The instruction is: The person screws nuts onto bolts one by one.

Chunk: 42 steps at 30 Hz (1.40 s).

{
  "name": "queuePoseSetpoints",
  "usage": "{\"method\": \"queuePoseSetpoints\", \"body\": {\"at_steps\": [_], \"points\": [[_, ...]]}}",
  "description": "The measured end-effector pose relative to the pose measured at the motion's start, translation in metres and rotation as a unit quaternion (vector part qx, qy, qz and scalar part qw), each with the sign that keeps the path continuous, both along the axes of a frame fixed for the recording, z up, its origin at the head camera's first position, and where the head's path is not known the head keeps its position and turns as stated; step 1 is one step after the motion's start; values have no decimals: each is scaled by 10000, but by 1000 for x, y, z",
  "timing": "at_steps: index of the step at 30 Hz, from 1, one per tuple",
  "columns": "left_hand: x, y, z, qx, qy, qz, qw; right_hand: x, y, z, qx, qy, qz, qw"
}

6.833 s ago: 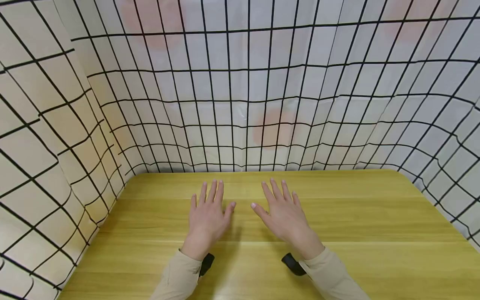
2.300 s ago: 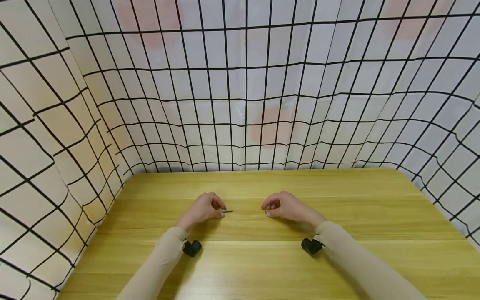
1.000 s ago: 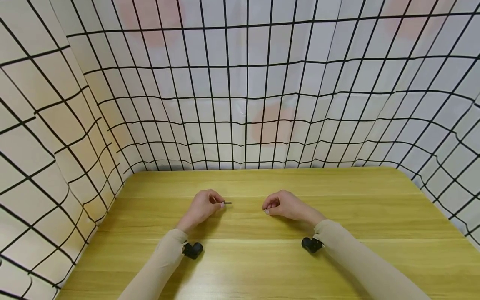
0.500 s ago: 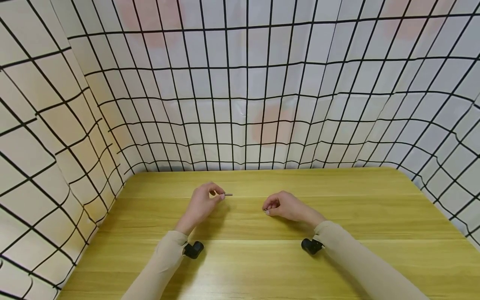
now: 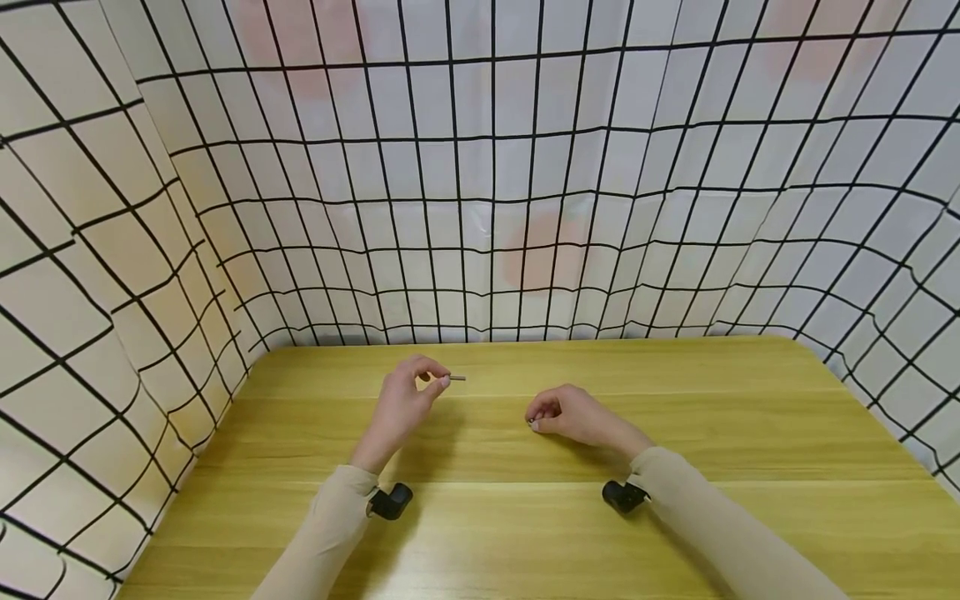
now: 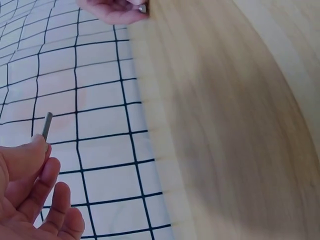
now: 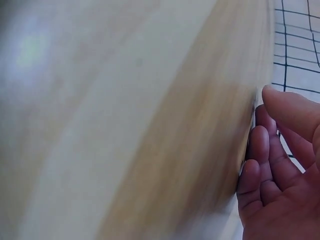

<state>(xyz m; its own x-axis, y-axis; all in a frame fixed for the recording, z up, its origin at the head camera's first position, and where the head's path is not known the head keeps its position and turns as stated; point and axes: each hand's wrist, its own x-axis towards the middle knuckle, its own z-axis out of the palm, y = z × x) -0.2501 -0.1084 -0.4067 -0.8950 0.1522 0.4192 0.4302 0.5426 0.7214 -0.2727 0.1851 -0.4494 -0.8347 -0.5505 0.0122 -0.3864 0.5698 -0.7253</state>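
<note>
My left hand (image 5: 403,408) is raised over the back of the wooden table and pinches a short, thin grey metal rod (image 5: 458,378) between thumb and fingertips. In the left wrist view the rod (image 6: 47,125) sticks out past the thumb; its other end is hidden in the grip. Further right and nearer to me, my right hand (image 5: 576,414) stays low over the table with curled fingers. It pinches a small shiny metal piece (image 5: 531,421), seen in the left wrist view as a tiny silvery piece (image 6: 142,8). Its exact shape is too small to tell. Rod and piece are apart.
The wooden table (image 5: 750,433) stretches out under both hands. White sheeting with a black grid (image 5: 480,167) rises behind it and along both sides. A black wrist camera (image 5: 392,502) sits on the left wrist, another black camera (image 5: 622,497) on the right.
Open and bare at first, both hands later hold small metal things. Over the last second my left hand has risen and moved toward the back with the rod; my right hand has hardly moved.
</note>
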Motion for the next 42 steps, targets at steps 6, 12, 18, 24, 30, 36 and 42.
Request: {"method": "queuePoseSetpoints", "body": {"at_steps": [6, 12, 18, 24, 30, 36, 42], "points": [[2, 2, 5, 262, 47, 89, 9996, 2, -1, -1, -106, 28, -130, 9999], [4, 4, 8, 390, 125, 168, 9990, 4, -2, -2, -260, 131, -294, 9991], [6, 7, 12, 607, 189, 267, 9976, 7, -6, 2, -532, 228, -611, 9964], [6, 7, 13, 740, 335, 284, 9963, 7, -10, 7, -988, 422, -829, 9907], [6, 7, 13, 806, 320, 315, 9957, 11, -15, 17, -1608, 496, -1103, 9796], [6, 9, 14, 990, 237, 255, 9945, 17, -19, 27, -1991, 359, -1294, 9707], [9, 11, 18, 1042, 180, 234, 9941, 20, -22, 36, -2285, 401, -1356, 9632]]}}
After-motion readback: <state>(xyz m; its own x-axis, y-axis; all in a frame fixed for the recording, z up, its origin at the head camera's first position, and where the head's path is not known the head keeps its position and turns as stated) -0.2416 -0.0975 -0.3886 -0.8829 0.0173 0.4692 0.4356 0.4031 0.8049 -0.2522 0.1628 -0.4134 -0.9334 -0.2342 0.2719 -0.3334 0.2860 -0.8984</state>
